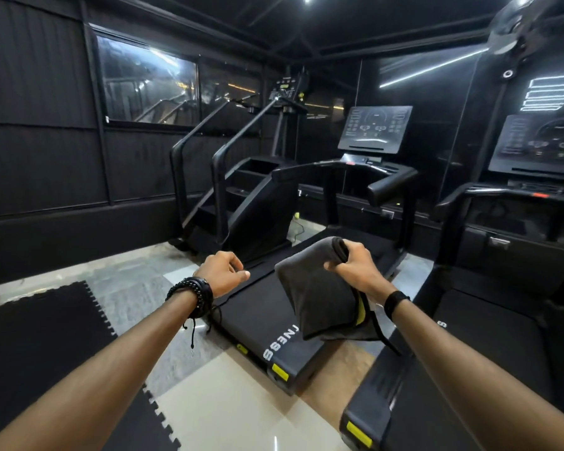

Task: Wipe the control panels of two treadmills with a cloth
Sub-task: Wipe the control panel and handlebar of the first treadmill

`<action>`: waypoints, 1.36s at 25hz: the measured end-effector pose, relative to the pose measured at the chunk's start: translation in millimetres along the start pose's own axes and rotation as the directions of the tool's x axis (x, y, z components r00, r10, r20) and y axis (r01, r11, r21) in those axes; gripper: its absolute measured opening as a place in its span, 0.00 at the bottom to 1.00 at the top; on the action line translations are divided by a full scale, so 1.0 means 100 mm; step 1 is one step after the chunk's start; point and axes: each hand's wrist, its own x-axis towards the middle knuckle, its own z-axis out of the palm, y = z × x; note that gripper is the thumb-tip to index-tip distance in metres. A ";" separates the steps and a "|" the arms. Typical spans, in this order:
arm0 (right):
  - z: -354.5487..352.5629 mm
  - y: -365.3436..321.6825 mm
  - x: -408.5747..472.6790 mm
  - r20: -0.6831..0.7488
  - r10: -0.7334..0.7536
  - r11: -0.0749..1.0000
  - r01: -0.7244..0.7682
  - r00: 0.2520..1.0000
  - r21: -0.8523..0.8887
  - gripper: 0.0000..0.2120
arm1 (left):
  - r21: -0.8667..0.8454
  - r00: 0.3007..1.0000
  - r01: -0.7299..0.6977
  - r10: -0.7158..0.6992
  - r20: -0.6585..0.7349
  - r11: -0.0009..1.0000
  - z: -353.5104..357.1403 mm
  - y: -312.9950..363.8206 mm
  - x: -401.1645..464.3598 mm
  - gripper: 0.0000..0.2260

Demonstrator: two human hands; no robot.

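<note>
A dark grey cloth with a yellow-green edge hangs folded in front of me, and my right hand grips its upper corner. My left hand hovers beside it, fingers loosely curled, holding nothing. Ahead stands a black treadmill whose control panel is dark and far beyond my hands. A second treadmill stands to the right, its control panel partly cut off by the frame edge.
A black stair climber stands left of the first treadmill. Interlocking black floor mats cover the floor at lower left, with pale tiles between mats and treadmills. Dark walls and a window close the room.
</note>
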 end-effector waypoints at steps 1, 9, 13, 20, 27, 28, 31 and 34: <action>0.08 0.02 0.37 -0.004 -0.006 1.000 0.006 1.000 -0.004 0.14 | -0.004 1.000 0.005 -0.005 -0.024 1.000 -0.04 -0.02 0.35 0.07; 1.14 0.66 2.64 0.056 -0.008 0.999 0.010 0.998 -0.047 0.12 | 0.001 0.999 0.027 -0.027 -0.027 1.000 0.13 -0.79 2.71 0.08; 1.71 1.16 3.97 0.024 -0.011 0.995 0.013 1.000 -0.102 0.09 | -0.012 1.000 -0.007 0.007 -0.020 1.000 0.34 -1.31 4.26 0.08; 2.17 1.78 6.21 -0.122 0.025 0.989 -0.043 0.992 -0.141 0.12 | 0.013 0.994 -0.061 0.060 0.090 0.998 0.62 -1.30 6.94 0.07; 2.13 2.99 7.75 -0.281 0.146 0.980 -0.178 0.948 -0.092 0.12 | -0.014 0.977 -0.121 0.121 0.177 0.993 1.67 -1.27 8.80 0.06; 2.15 3.22 8.00 -0.316 0.160 0.980 -0.189 0.935 -0.064 0.13 | -0.032 0.974 -0.140 0.143 0.175 0.990 1.83 -1.27 9.14 0.06; 2.05 3.76 8.80 -0.401 0.227 0.972 -0.230 0.887 0.040 0.11 | -0.062 0.965 -0.199 0.206 0.163 0.978 2.16 -0.98 10.22 0.05; 1.62 3.98 9.77 -0.406 0.333 0.943 -0.291 0.851 0.163 0.10 | -0.012 0.941 -0.249 0.245 0.234 0.969 2.24 -0.20 11.30 0.06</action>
